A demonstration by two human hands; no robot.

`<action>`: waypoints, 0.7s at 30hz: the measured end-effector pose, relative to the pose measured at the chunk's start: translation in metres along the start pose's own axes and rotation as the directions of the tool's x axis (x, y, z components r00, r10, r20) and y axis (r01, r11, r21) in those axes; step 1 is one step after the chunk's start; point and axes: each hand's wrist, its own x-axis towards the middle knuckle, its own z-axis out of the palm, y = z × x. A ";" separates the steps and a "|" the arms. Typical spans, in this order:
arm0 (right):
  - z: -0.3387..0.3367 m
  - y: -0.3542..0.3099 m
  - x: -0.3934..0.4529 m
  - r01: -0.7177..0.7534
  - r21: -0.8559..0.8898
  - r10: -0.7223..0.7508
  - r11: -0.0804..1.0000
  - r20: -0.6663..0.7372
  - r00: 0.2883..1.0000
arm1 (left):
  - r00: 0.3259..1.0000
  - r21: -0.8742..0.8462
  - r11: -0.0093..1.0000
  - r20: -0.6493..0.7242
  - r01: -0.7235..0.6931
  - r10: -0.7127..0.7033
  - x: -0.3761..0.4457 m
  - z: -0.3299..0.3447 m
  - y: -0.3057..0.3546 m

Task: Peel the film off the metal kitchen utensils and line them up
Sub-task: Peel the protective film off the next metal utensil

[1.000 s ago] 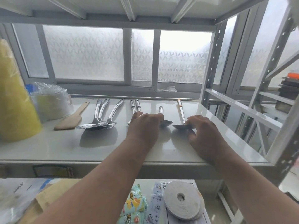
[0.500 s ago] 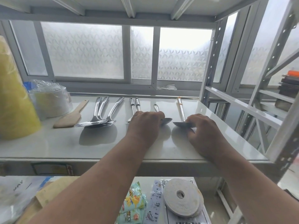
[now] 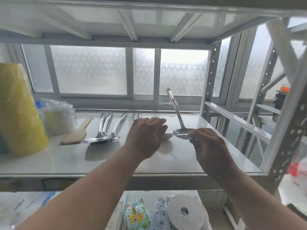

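A person's left hand now lies spread and flat over a small spoon on the white shelf, fingers relaxed and slightly apart, where half a second ago it sat bunched over the same spot. At three o'clock from it, the right hand has lifted a steel ladle by the bowl's rim, fingers pinched on the edge; the handle, which lay flat along the shelf a moment earlier, now stands tilted up toward twelve o'clock against the frosted window.

From the left along the shelf: a yellow-wrapped roll, a plastic-wrapped white roll, a wooden spatula, then a cluster of metal turners with overlapping heads, and a pair of handles partly hidden at twelve o'clock of the left hand.

Grey steel racking frames the right side. On the level below, at six o'clock, lie a snack packet and a white tape roll.
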 end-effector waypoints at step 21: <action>-0.042 -0.011 -0.014 0.004 -0.236 -0.033 0.972 -0.119 0.992 | 0.950 0.403 0.909 0.312 -0.111 -0.022 0.010 -0.123 -0.026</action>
